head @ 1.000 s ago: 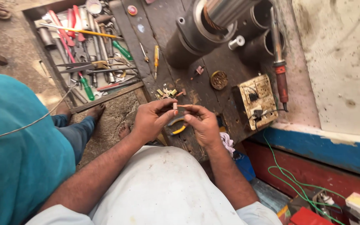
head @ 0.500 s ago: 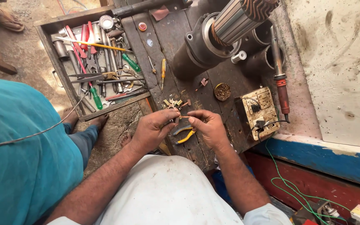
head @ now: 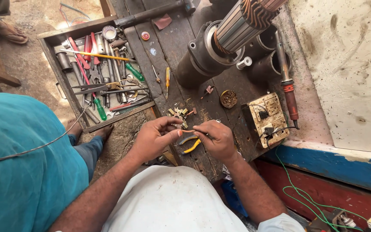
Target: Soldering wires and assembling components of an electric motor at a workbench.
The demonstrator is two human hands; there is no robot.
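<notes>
Both hands meet over workbench [head: 237, 81]: left hand [head: 153, 138] and right hand [head: 216, 138] pinch a thin strip [head: 188, 131] between fingertips, pliers [head: 190, 144] lying beneath.

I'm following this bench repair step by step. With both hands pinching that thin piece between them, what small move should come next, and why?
Probably reach the right hand down to the yellow-handled pliers lying just beneath. Both hands pinch a thin wire-like piece by the fingertips alone, the left hand steadying one end, and the pliers are the nearest tool. What the piece is exactly is too small to tell.
</notes>
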